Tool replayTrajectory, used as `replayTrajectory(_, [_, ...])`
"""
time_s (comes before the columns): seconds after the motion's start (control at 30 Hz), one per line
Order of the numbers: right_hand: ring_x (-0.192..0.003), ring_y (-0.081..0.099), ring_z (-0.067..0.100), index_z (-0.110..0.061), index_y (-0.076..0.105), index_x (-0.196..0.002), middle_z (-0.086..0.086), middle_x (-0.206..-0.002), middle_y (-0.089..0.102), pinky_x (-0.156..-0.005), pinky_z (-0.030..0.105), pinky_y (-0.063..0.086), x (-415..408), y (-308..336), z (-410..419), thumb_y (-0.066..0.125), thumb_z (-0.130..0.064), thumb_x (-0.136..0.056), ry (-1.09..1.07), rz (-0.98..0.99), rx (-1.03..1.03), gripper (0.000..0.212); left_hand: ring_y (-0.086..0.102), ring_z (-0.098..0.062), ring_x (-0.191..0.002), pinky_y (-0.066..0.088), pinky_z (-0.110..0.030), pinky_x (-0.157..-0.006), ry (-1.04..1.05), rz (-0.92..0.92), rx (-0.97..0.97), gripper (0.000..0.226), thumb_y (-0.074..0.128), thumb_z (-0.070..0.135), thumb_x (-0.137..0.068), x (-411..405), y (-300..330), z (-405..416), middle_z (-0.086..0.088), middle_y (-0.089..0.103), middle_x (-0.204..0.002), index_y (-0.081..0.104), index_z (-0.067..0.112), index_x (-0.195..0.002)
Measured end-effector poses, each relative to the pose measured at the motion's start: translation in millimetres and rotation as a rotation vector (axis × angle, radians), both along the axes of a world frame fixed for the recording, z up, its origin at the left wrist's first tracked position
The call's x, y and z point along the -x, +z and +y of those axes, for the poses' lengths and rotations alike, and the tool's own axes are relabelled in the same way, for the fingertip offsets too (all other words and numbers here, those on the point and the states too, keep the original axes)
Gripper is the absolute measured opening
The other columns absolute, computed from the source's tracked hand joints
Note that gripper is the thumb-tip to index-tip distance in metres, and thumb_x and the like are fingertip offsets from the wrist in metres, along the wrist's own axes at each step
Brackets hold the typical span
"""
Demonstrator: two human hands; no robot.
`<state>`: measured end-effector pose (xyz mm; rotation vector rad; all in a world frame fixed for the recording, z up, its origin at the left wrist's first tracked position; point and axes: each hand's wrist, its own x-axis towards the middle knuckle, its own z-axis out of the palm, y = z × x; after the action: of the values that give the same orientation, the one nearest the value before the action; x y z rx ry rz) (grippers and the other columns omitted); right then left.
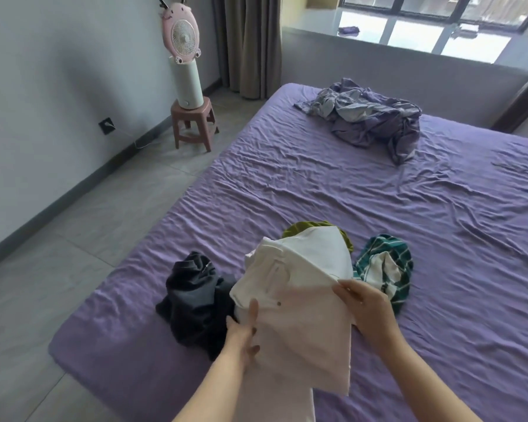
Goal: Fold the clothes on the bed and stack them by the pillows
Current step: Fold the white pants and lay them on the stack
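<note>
One white garment hangs lifted above the near edge of the bed, long axis running away from the person, left hand and right hand gripping opposite sides, equally near.

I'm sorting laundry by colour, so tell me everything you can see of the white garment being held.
The white garment looks like soft woven cotton with seams and a small dark button. It is partly folded, lifted above the purple bed. The left hand grips its left edge, the right hand pinches a fold. It overlaps the black garment and hides most of the olive one.
</note>
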<state>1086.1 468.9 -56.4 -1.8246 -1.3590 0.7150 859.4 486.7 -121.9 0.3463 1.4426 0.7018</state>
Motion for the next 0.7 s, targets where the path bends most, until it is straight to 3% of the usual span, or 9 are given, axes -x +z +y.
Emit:
replayTrajectory(0.07, [-0.072, 0.063, 0.007, -0.018, 0.075, -0.087, -0.007, -0.078, 0.07, -0.066, 0.01, 0.043, -10.8, 8.8, -20.4, 0.073, -0.017, -0.079, 0.011, -0.049, -0.043, 0.008, 0.067, -0.023, -0.081, 0.054, -0.04, -0.075, 0.057, -0.303, -0.077, 0.077, 0.069, 0.042, -0.074, -10.3, 16.3, 3.7, -0.015, 0.065, -0.105, 0.042, 0.014, -0.139])
replayTrajectory(0.13, [-0.068, 0.061, 0.009, -0.017, 0.076, -0.084, -0.004, -0.073, 0.068, -0.064, 0.015, 0.044, -16.3, 14.5, -42.9, 0.073, -0.016, -0.079, 0.044, -0.104, -0.084, 0.005, 0.067, -0.028, -0.083, 0.056, -0.039, -0.07, 0.049, -0.357, -0.126, 0.066, 0.073, 0.033, -0.068, -24.2, 32.4, 6.9, -0.018, 0.068, -0.102, 0.057, 0.007, -0.126])
replayTrajectory(0.23, [-0.067, 0.062, 0.018, -0.014, 0.075, -0.079, 0.003, -0.071, 0.067, -0.064, 0.029, 0.046, -23.5, 13.0, -74.6, 0.073, -0.015, -0.079, 0.015, -0.128, -0.088, 0.002, 0.065, -0.034, -0.094, 0.056, -0.043, -0.078, 0.114, -0.083, -0.199, 0.052, 0.08, 0.014, -0.069, -46.4, 50.5, 5.3, -0.017, 0.068, -0.105, 0.061, 0.006, -0.117])
replayTrajectory(0.3, [-0.066, 0.062, 0.02, -0.013, 0.074, -0.077, 0.005, -0.071, 0.068, -0.063, 0.033, 0.047, -27.5, 7.7, -93.7, 0.074, -0.015, -0.079, -0.018, -0.147, -0.066, 0.003, 0.065, -0.029, -0.088, 0.058, -0.033, -0.065, 0.109, 0.094, -0.344, 0.044, 0.076, 0.006, -0.075, -56.8, 66.5, -0.3, -0.013, 0.066, -0.104, 0.056, 0.009, -0.115])
replayTrajectory(0.33, [-0.065, 0.063, 0.019, -0.013, 0.074, -0.077, 0.004, -0.072, 0.069, -0.064, 0.031, 0.048, -29.6, 5.3, -102.5, 0.074, -0.015, -0.078, -0.023, -0.148, -0.048, 0.003, 0.064, -0.026, -0.087, 0.057, -0.028, -0.059, 0.069, 0.147, -0.434, 0.04, 0.073, 0.003, -0.078, -61.7, 76.4, -4.0, -0.011, 0.065, -0.104, 0.054, 0.013, -0.112])
replayTrajectory(0.4, [-0.066, 0.064, 0.008, -0.015, 0.075, -0.08, -0.004, -0.074, 0.072, -0.064, 0.019, 0.046, -35.7, 6.4, -116.7, 0.075, -0.012, -0.077, -0.024, -0.096, -0.014, 0.004, 0.065, -0.024, -0.089, 0.058, -0.031, -0.067, -0.057, 0.236, -0.597, 0.033, 0.07, 0.004, -0.082, -69.9, 98.4, -11.6, -0.007, 0.065, -0.102, 0.053, 0.023, -0.103])
replayTrajectory(0.47, [-0.067, 0.064, 0.001, -0.021, 0.074, -0.081, -0.012, -0.074, 0.07, -0.065, 0.012, 0.046, -46.1, 16.9, -123.0, 0.073, -0.007, -0.077, -0.01, -0.003, 0.002, 0.014, 0.067, -0.022, -0.087, 0.058, -0.038, -0.073, -0.191, 0.3, -0.716, 0.028, 0.069, 0.008, -0.084, -78.1, 123.0, -19.0, -0.007, 0.067, -0.099, 0.055, 0.028, -0.097])
replayTrajectory(0.6, [-0.071, 0.061, -0.009, -0.027, 0.07, -0.094, -0.017, -0.078, 0.066, -0.068, 0.01, 0.046, -68.5, 61.5, -115.0, 0.071, -0.009, -0.081, 0.076, 0.076, -0.092, 0.022, 0.068, -0.03, -0.083, 0.056, -0.048, -0.071, -0.469, 0.367, -0.859, 0.019, 0.066, 0.017, -0.087, -95.2, 168.0, -40.1, -0.01, 0.07, -0.093, 0.059, 0.024, -0.103])
replayTrajectory(0.7, [-0.095, 0.054, -0.012, -0.034, 0.06, -0.114, -0.024, -0.107, 0.058, -0.083, 0.01, 0.043, -81.0, 103.3, -103.0, 0.071, -0.021, -0.081, 0.207, -0.038, -0.229, 0.037, 0.065, -0.025, -0.084, 0.053, -0.039, -0.07, -0.598, 0.329, -0.973, 0.02, 0.064, 0.011, -0.088, -105.7, 203.8, -53.5, -0.005, 0.07, -0.092, 0.061, 0.02, -0.106])
